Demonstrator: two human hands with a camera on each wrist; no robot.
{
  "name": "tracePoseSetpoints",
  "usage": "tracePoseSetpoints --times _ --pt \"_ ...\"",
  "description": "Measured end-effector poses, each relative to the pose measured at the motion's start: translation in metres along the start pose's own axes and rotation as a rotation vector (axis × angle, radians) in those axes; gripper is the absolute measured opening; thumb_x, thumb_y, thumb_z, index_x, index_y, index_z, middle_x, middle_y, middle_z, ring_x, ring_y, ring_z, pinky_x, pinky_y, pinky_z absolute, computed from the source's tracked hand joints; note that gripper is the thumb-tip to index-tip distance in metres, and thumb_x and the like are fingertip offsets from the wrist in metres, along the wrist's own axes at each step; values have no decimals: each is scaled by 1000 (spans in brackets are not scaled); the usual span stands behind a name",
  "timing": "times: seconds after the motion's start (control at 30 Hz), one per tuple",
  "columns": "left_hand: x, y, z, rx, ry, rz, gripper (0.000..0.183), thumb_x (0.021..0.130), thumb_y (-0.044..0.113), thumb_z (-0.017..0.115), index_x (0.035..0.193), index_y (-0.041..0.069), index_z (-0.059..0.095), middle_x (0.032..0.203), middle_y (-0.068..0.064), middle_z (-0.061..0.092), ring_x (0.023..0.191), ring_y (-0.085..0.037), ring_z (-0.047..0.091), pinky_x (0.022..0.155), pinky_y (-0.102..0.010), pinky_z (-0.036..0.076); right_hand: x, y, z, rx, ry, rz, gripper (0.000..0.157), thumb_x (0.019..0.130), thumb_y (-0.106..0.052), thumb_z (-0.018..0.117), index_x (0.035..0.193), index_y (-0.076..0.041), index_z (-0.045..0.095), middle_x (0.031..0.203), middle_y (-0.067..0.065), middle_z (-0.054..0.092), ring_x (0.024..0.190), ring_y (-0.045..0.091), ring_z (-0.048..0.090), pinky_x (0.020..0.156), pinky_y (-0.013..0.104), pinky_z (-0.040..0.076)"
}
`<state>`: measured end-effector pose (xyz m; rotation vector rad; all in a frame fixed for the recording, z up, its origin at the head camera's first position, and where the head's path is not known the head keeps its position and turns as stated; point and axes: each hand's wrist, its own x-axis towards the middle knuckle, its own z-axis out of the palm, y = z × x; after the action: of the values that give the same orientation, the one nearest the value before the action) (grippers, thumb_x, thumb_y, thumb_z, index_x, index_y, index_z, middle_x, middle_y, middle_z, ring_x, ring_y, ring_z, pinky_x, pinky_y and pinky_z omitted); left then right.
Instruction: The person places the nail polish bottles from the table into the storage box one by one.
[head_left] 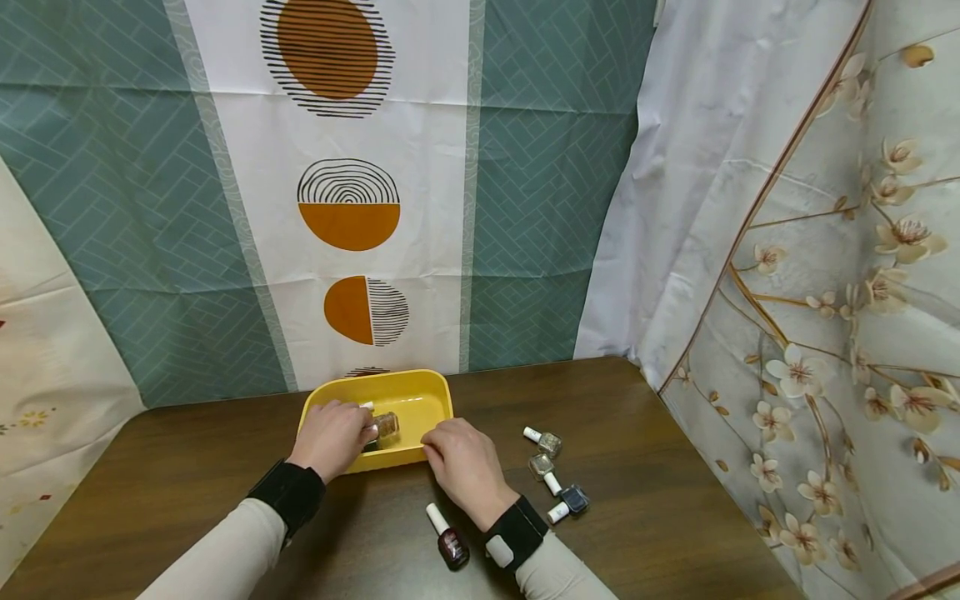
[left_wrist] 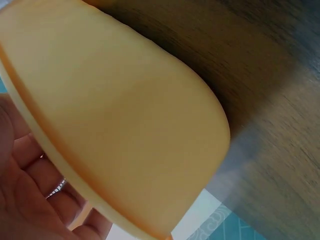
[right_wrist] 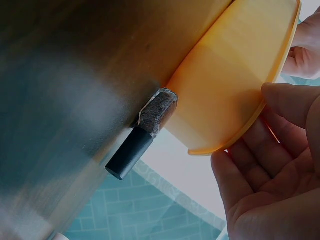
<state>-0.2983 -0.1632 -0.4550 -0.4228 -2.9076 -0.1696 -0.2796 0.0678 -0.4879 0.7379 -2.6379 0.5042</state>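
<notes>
At left: left hand (head_left: pixel 334 435), grip cannot be told | just right, nearer this hand: gold-glitter glass bottle (head_left: pixel 387 425), long axis unclear, inside yellow plastic tray (head_left: pixel 422 408) | right: right hand (head_left: pixel 467 462) pinching its near-right rim

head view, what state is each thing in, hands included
Yellow tray, upright, with contents
Gold glitter bottle, in the tray, partly hidden
Dark red bottle, capped, lying down
Farther glitter bottle, capped, lying down
Nearer glitter bottle, capped, lying down
Dark blue bottle, capped, lying down
Left hand, at the tray, grip unclear
Right hand, pinching the tray's rim
</notes>
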Motion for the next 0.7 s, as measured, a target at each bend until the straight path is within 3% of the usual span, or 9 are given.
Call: tracePoseSetpoints --times 0.4,0.7 --pt "10 2 5 -12 -108 -15 18 84 35 77 92 19 77 72 10 60 73 -21 46 72 -40 35 0 0 0 4 5 -5 13 95 -31 67 103 -24 75 98 -13 67 95 7 57 82 26 50" --pt "12 0 7 -24 -124 1 21 84 34 78 96 17 77 76 8 63 73 -21 46 73 -40 36 0 0 -1 4 14 -10 13 94 -31 68 102 -23 75 97 -12 67 93 7 58 81 26 50"
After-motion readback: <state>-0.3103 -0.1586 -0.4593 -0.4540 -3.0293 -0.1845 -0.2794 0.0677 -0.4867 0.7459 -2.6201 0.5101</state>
